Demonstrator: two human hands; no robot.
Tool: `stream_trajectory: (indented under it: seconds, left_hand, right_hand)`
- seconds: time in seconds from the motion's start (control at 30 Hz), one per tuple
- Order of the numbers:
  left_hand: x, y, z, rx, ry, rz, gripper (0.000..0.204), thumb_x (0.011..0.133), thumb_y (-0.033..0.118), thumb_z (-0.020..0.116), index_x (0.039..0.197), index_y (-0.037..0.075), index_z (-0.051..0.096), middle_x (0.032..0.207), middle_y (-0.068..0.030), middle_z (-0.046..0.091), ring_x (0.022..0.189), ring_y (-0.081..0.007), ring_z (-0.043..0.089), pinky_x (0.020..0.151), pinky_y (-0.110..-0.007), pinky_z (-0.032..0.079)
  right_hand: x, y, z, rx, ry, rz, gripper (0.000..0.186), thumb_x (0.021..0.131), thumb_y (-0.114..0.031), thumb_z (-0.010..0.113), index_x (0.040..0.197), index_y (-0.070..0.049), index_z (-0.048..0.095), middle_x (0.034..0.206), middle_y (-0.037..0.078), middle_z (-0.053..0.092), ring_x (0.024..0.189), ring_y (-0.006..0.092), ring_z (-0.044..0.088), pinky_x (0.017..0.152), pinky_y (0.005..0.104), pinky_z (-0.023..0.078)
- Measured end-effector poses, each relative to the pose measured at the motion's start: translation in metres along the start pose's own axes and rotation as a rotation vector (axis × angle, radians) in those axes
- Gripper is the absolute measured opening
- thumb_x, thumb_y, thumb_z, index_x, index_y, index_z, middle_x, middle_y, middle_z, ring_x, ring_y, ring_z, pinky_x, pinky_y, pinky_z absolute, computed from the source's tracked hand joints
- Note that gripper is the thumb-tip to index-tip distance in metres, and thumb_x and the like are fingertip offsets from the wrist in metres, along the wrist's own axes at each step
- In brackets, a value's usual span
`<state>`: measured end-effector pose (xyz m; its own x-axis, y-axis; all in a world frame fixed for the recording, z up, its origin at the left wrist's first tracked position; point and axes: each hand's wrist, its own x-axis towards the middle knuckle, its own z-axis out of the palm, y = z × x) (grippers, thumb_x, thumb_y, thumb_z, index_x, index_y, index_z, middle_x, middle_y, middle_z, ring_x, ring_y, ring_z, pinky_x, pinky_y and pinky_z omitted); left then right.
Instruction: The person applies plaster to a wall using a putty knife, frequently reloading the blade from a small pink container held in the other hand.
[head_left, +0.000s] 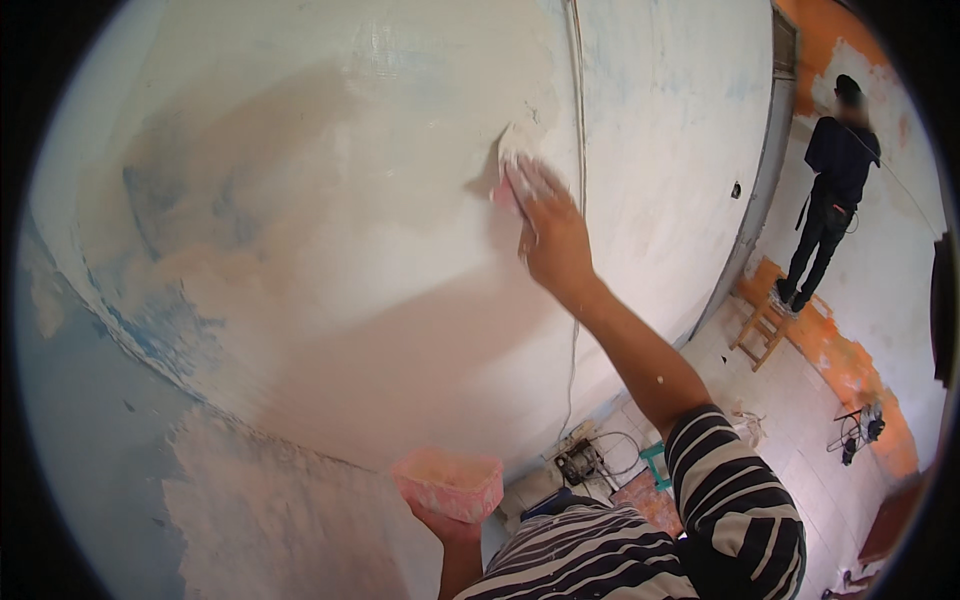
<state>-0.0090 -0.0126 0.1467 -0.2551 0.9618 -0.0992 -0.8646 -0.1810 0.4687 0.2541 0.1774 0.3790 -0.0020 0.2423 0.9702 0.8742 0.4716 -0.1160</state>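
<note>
A putty knife (509, 140) with a light blade and some pink near its base is in my right hand (545, 210), raised against the white-plastered wall (370, 190) left of a vertical cable. My right hand's fingers are closed round it, partly smeared by motion and coated with white paste. At the bottom, my left hand (440, 520) grips a pink rectangular tub (448, 485) from below, with pale paste in it and on its sides. The wall has beige and bluish patches.
A co-worker (835, 190) in dark clothes stands on a wooden stool (760, 330) at the right, facing an orange-patched wall. On the tiled floor (800, 450) are a machine (578, 462) with hoses, a teal stool (655, 462) and dark tools (860, 430). A cable (578, 100) runs down the wall.
</note>
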Motion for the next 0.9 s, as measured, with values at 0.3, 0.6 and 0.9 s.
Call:
stream_trajectory:
  seconds: [0.3,0.6,0.9]
  left_hand:
    - [-0.003,0.004,0.005,0.052,-0.001,0.073,0.05,0.101,0.054,0.046,0.128,0.013,0.055,0.121,-0.0045,0.063,0.111,-0.0253,0.061,0.093,-0.044,0.053]
    - [0.01,0.0,0.017,0.043,0.0,0.123,0.049,0.1,0.053,0.047,0.126,0.012,0.055,0.117,-0.0047,0.063,0.108,-0.0255,0.062,0.092,-0.045,0.054]
    - [0.024,-0.017,0.015,0.071,-0.316,-0.039,0.05,0.1,0.054,0.047,0.125,0.012,0.055,0.117,-0.0057,0.063,0.107,-0.0264,0.062,0.087,-0.046,0.055]
  right_hand:
    - [0.009,0.021,0.006,0.095,0.094,0.113,0.078,0.069,0.02,0.052,0.143,-0.006,0.053,0.146,0.015,0.053,0.131,0.0355,0.053,0.106,0.0421,0.047]
    - [-0.02,-0.004,-0.008,0.41,0.164,0.065,0.07,0.071,0.019,0.053,0.136,-0.005,0.06,0.141,0.018,0.058,0.134,0.035,0.052,0.103,0.037,0.049]
    - [-0.106,-0.034,0.029,0.318,-0.261,-0.001,0.06,0.073,0.011,0.059,0.131,-0.006,0.062,0.134,0.018,0.061,0.129,0.0357,0.056,0.104,0.0445,0.047]
